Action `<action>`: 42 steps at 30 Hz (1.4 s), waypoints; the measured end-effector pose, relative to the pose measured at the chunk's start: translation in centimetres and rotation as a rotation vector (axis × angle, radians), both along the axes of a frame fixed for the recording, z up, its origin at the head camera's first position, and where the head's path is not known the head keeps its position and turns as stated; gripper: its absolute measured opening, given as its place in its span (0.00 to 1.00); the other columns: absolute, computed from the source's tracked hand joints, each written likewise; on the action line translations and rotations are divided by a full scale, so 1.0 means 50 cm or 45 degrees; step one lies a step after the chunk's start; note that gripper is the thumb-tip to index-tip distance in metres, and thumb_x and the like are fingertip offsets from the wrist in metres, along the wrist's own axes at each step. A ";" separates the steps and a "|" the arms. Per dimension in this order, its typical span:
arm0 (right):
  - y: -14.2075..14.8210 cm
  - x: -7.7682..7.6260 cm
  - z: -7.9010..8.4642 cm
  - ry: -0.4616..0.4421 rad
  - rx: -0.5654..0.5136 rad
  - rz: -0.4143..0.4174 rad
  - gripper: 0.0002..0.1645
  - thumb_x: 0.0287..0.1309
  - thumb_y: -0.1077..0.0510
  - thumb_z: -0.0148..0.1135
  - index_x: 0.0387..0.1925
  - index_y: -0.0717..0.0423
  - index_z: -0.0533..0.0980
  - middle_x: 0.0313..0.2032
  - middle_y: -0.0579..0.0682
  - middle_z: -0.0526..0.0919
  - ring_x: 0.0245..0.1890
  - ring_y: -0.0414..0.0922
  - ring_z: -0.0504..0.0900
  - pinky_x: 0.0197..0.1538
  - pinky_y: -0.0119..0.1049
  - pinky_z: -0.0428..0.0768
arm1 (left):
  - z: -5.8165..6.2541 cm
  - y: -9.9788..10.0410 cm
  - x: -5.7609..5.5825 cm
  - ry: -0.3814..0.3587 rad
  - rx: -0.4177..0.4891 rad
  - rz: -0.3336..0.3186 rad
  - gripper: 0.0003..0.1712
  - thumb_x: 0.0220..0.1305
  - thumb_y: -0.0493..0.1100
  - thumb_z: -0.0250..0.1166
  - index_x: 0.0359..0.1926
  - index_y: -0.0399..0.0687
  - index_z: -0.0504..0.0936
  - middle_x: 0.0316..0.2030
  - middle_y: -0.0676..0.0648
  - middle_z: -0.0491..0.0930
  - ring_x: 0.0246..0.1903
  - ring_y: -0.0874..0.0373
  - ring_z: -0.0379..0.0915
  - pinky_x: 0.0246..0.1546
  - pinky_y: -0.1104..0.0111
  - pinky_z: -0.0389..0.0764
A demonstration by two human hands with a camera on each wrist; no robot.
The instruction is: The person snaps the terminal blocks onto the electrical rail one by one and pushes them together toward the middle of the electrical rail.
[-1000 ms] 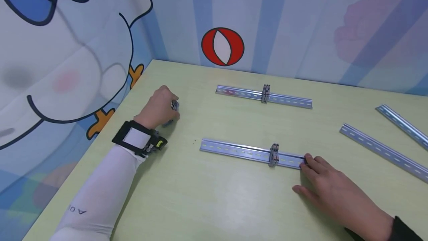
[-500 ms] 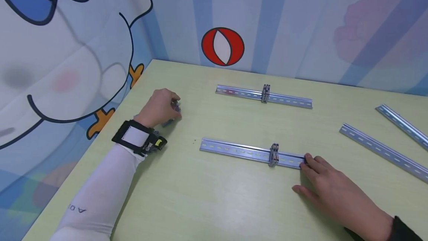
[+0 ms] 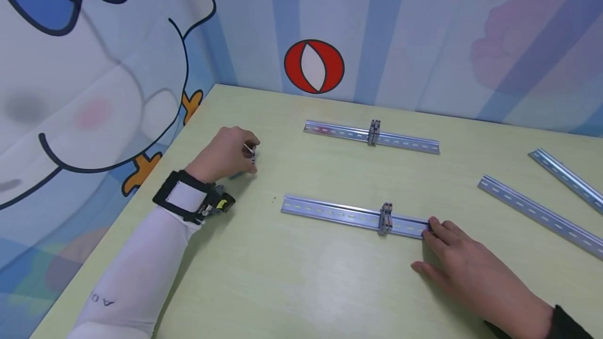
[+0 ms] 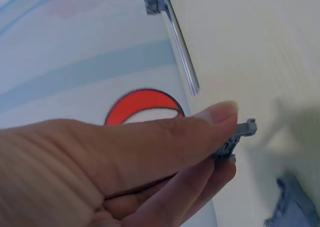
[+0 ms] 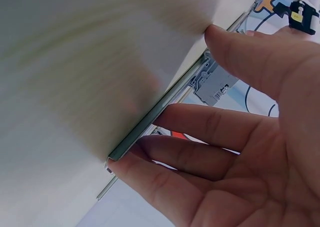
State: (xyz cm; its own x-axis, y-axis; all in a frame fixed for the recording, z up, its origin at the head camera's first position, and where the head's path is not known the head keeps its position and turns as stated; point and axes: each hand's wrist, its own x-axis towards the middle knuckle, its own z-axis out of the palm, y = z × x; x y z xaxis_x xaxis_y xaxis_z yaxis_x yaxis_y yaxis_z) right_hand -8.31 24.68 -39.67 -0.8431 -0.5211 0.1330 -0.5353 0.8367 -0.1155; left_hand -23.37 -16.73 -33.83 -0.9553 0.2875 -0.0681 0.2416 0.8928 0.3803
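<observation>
Between thumb and fingers, my left hand [image 3: 221, 156] pinches a small grey terminal block [image 4: 245, 129], mostly covered by the fingers. A second grey piece [image 4: 294, 207] lies on the table below that hand. My right hand [image 3: 476, 266] rests its fingertips on the right end of the near slotted DIN rail [image 3: 330, 210], its thumb held apart from the metal. On this rail, right of its middle, stands a grey terminal block [image 3: 386, 218], which the right wrist view shows beyond the fingers.
Farther back lies another slotted rail [image 3: 410, 142] carrying a grey terminal block [image 3: 374, 133]. Two bare rails, one nearer [image 3: 542, 214] and one farther [image 3: 567, 174], lie slanted at the right. Printed wall panels [image 3: 400, 35] border the table [image 3: 325, 286] at the back and left.
My left hand has shifted slightly right and toward me, and the terminal block has turned in its fingers. The right hand and the rails have stayed put.
</observation>
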 end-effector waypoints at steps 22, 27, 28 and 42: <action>-0.006 -0.001 0.003 -0.031 0.029 0.009 0.31 0.50 0.48 0.73 0.46 0.71 0.80 0.54 0.71 0.77 0.52 0.61 0.78 0.46 0.53 0.81 | -0.005 0.119 0.127 -0.164 0.015 -0.322 0.27 0.41 0.34 0.80 0.42 0.43 0.75 0.36 0.50 0.78 0.35 0.59 0.74 0.38 0.69 0.78; -0.008 -0.001 0.002 -0.020 0.026 0.022 0.32 0.50 0.48 0.74 0.47 0.71 0.80 0.54 0.71 0.77 0.52 0.62 0.78 0.47 0.53 0.81 | -0.017 0.118 0.126 -0.173 0.027 -0.320 0.27 0.41 0.33 0.80 0.42 0.43 0.75 0.37 0.49 0.77 0.35 0.59 0.74 0.39 0.69 0.78; -0.008 -0.001 0.002 -0.013 0.030 0.028 0.32 0.50 0.48 0.74 0.47 0.71 0.80 0.53 0.71 0.77 0.52 0.62 0.78 0.47 0.53 0.81 | -0.017 0.117 0.126 -0.176 0.032 -0.318 0.27 0.41 0.33 0.80 0.43 0.43 0.75 0.38 0.49 0.77 0.36 0.59 0.75 0.39 0.69 0.78; -0.001 0.002 0.008 0.016 -0.002 0.034 0.32 0.49 0.50 0.74 0.47 0.72 0.79 0.53 0.72 0.77 0.52 0.62 0.77 0.47 0.54 0.81 | -0.016 0.124 0.100 -0.185 0.073 -0.324 0.26 0.37 0.33 0.81 0.40 0.40 0.80 0.32 0.50 0.80 0.31 0.61 0.77 0.35 0.70 0.79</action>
